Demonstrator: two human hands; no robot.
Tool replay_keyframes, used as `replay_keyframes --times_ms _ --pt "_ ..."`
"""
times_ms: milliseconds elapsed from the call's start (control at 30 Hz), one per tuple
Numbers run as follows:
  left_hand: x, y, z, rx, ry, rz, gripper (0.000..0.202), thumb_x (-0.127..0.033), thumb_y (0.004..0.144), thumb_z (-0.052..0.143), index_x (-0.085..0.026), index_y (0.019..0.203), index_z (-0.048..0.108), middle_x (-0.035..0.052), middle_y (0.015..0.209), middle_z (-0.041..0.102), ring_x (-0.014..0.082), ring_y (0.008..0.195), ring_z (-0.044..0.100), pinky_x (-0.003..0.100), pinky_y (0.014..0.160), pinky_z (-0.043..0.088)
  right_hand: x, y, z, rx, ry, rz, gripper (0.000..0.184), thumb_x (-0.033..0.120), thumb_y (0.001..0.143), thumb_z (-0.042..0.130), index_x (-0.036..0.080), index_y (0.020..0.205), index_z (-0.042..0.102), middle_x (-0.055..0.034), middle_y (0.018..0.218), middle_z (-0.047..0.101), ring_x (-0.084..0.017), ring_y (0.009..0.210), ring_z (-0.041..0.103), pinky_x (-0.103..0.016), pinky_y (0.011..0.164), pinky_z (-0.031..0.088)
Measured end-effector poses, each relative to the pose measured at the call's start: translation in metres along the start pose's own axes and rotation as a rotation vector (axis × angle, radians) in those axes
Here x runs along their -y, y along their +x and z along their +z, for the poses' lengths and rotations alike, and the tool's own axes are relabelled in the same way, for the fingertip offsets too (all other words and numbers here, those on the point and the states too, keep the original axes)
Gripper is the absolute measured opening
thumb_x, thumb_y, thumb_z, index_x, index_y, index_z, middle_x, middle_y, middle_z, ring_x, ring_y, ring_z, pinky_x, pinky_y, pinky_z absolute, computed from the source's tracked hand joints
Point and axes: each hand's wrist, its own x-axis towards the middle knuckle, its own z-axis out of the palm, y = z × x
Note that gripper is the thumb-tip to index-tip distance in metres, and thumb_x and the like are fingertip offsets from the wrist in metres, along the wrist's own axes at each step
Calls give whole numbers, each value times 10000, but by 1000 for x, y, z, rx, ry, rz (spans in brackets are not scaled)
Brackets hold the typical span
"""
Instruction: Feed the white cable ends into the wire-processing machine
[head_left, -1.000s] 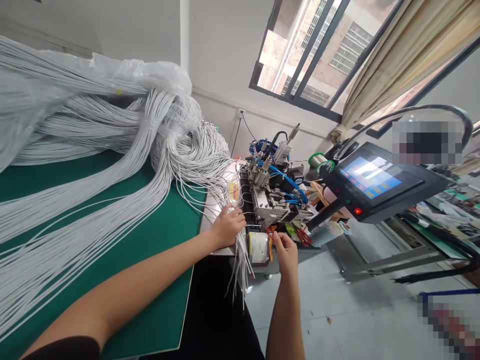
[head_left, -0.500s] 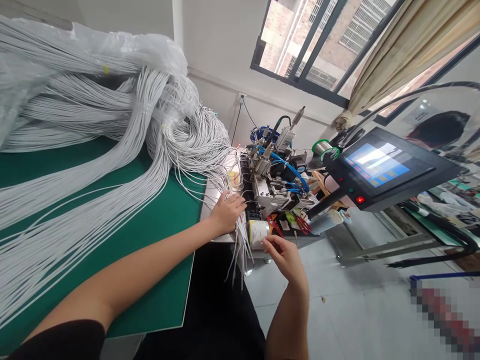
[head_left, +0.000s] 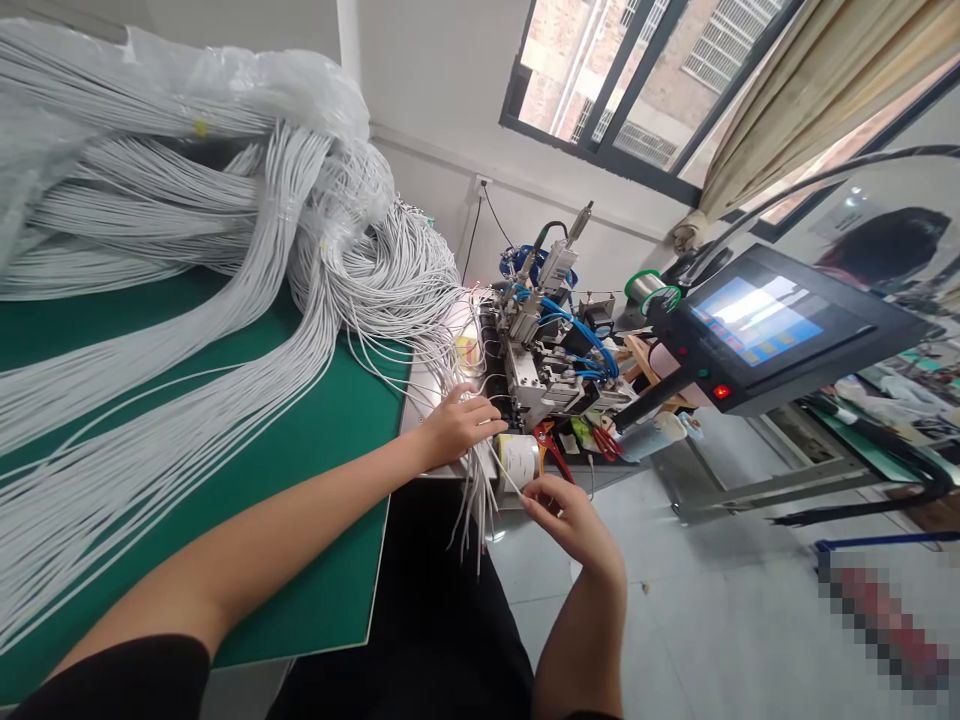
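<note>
White cables (head_left: 475,500) run under my left hand (head_left: 461,428) at the table edge, their loose ends hanging down in front. My left hand is closed over them, its fingers pointing right toward the machine (head_left: 536,375). Lower right, my right hand (head_left: 562,515) pinches one thin white cable (head_left: 508,476) near its end between thumb and fingers. That cable stretches back up toward my left hand. Between the hands and the machine stands a white tub (head_left: 518,460) with a yellowish label. The far ends of the cables merge into a coiled heap (head_left: 405,260).
Long cable bundles (head_left: 247,400) lie across the green tabletop (head_left: 315,550), partly in clear plastic. Red-handled scissors (head_left: 606,442) and pliers (head_left: 553,450) lie beside the machine. A tilted touch screen (head_left: 761,320) and a solder-like wire spool (head_left: 651,292) stand to the right. A person's head (head_left: 889,245) shows behind.
My right hand has shifted slightly right and down, and a cable now shows drawn taut from it. My left fingers reach a little further right. The view has shifted slightly.
</note>
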Motion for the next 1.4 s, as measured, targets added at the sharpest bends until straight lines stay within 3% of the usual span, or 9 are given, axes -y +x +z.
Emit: replay_keyframes --times_ms 133,333,567,767,900,1167,1400 --pt "-1 2 -4 -9 -23 104 246 -163 953 429 -226 1122 595 -1 922 695 116 855 597 358 973 304 -5 -1 -5 -182 91 31 246 401 896 538 175 811 588 -10 714 547 -126 625 460 -235 559 359" --pt "-3 1 -6 11 -59 136 246 -322 978 443 -246 1167 581 -14 913 698 88 776 606 334 971 344 -15 10 5 -544 351 95 298 461 807 644 167 816 603 8 651 519 -108 553 413 -230 493 327" --pt "-1 0 -2 -21 -70 177 211 -235 972 441 -217 1104 605 -21 816 692 88 690 591 297 836 405 -14 23 19 -768 537 105 325 465 766 679 153 855 672 -25 683 634 -95 490 412 -234 452 318" --pt "-2 0 -1 31 -69 165 267 -142 958 387 -225 1126 578 -9 867 698 82 719 604 281 774 418 -13 30 26 -838 676 73 327 418 764 700 130 919 701 -47 728 667 -68 470 366 -225 424 277" --pt "-2 1 -3 48 -68 171 247 -116 937 386 -204 1059 582 -14 824 681 84 684 585 275 737 418 -15 34 29 -841 636 79 377 453 783 674 116 948 704 -51 718 656 -68 468 368 -224 425 280" --pt "-3 3 -3 85 -35 133 243 -119 932 357 -182 867 583 0 723 614 111 652 542 283 772 412 -19 35 28 -769 624 90 387 466 804 645 121 971 698 -58 746 660 -69 472 364 -222 436 289" --pt "-4 3 -1 12 -22 100 197 -162 941 405 -174 837 572 -3 740 609 122 669 536 299 807 404 -22 34 28 -698 682 99 419 485 792 648 125 1003 691 -51 740 655 -61 465 362 -209 422 266"
